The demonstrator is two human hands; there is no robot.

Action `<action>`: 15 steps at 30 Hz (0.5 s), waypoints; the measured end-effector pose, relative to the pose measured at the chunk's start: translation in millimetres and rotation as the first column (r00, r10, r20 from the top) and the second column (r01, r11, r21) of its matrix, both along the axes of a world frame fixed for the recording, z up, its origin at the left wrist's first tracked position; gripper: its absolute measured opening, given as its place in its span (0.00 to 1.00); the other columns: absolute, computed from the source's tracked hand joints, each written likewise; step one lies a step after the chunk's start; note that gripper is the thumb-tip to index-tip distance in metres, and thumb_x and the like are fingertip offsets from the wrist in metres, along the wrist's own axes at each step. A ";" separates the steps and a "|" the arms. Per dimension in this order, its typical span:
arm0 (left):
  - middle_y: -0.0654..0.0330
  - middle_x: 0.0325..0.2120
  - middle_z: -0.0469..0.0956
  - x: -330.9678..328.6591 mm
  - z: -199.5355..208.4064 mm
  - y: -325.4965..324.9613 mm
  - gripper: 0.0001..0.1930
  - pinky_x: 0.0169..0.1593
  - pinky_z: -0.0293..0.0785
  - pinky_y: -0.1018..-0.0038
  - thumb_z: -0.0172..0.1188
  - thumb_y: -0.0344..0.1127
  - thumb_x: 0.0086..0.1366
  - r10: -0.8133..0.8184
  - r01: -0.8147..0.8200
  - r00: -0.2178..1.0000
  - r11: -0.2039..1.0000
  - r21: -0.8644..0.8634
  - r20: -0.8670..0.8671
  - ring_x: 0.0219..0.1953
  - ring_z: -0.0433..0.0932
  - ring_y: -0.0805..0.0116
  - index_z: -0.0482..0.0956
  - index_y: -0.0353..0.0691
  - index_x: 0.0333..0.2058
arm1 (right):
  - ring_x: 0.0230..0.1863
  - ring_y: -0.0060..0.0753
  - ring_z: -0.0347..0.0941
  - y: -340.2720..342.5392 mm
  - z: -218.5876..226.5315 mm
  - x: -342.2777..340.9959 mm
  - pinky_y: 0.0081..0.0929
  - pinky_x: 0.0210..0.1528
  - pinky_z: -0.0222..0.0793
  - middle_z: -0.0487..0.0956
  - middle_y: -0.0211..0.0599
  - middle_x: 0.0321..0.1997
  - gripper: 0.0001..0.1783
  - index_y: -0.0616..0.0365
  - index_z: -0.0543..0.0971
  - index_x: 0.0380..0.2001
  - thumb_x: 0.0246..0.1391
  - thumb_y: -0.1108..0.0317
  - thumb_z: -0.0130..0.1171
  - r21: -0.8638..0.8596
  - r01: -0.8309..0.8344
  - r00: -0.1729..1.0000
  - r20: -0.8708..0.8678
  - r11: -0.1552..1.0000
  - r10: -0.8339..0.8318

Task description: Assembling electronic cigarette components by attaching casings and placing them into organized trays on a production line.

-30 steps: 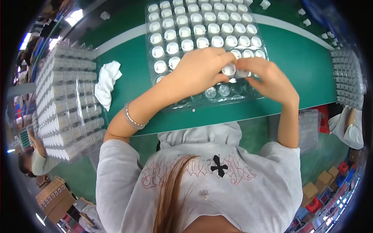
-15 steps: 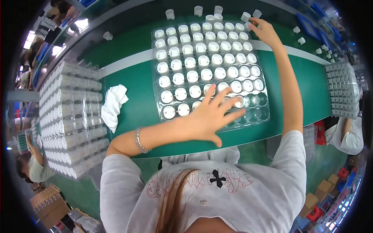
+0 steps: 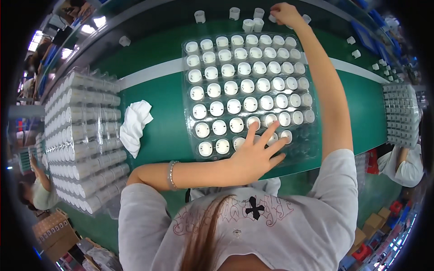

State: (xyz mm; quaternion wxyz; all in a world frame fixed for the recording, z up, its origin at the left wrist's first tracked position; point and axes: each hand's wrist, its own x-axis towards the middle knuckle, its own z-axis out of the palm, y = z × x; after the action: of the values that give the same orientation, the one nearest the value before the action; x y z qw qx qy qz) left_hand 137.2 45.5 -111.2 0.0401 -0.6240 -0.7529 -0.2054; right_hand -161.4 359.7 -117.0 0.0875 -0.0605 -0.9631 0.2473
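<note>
A clear plastic tray (image 3: 186,101) on the green bench holds rows of short white plastic cups (image 3: 233,106). My left hand (image 3: 255,158) lies over the tray's near rows with its fingers spread, fingertips on or just above some cups. Part of the near row is hidden beneath it. Beyond the tray's far right corner, my right hand (image 3: 287,14) reaches out with bent fingers closed at a loose white cup (image 3: 272,18). Several more loose cups (image 3: 248,25) stand just left of that hand.
Tall stacks of filled clear trays stand at the left (image 3: 83,140) and far right (image 3: 401,115). A crumpled white cloth (image 3: 135,126) lies left of the tray. More loose cups (image 3: 356,54) are scattered at the far right. Another person's arm (image 3: 401,158) shows beyond the right stack.
The tray has shifted nearer to me, with my left hand moving down onto its near cups. My right hand has moved farther away and left, from the tray's corner to a loose cup.
</note>
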 end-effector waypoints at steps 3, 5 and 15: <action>0.59 0.58 0.63 1.2 -1.0 0.8 0.19 0.54 0.54 0.38 0.59 0.35 0.49 0.015 -0.016 0.999 1.000 0.015 0.034 0.64 0.53 0.42 0.82 0.51 0.43 | 0.22 0.37 0.80 -10.6 -3.3 -9.5 0.33 0.28 0.75 0.80 0.44 0.19 0.13 0.66 0.81 0.30 0.52 0.64 0.56 -0.125 0.001 1.000 0.031 0.992 0.003; 0.59 0.59 0.62 1.3 -1.3 2.4 0.19 0.54 0.54 0.37 0.59 0.35 0.49 0.006 -0.007 0.999 1.000 0.012 0.053 0.65 0.52 0.42 0.82 0.51 0.44 | 0.23 0.35 0.80 -7.6 -4.3 -18.3 0.32 0.28 0.75 0.80 0.43 0.21 0.13 0.64 0.81 0.32 0.52 0.63 0.56 -0.012 -0.022 0.999 0.034 1.000 0.022; 0.55 0.60 0.60 1.8 -1.2 2.7 0.20 0.55 0.52 0.35 0.59 0.36 0.50 -0.010 0.010 0.996 1.000 0.004 0.084 0.65 0.50 0.41 0.81 0.50 0.45 | 0.22 0.35 0.78 6.0 0.1 -24.5 0.34 0.24 0.73 0.82 0.41 0.29 0.18 0.57 0.80 0.40 0.54 0.55 0.55 -0.002 -0.102 0.967 0.235 0.995 0.100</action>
State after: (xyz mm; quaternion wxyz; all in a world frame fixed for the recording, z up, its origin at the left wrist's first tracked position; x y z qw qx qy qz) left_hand 139.0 48.2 -112.3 0.0084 -0.6186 -0.7503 -0.2332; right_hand -185.9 365.7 -116.9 -0.0392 -0.0397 -0.9697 0.2378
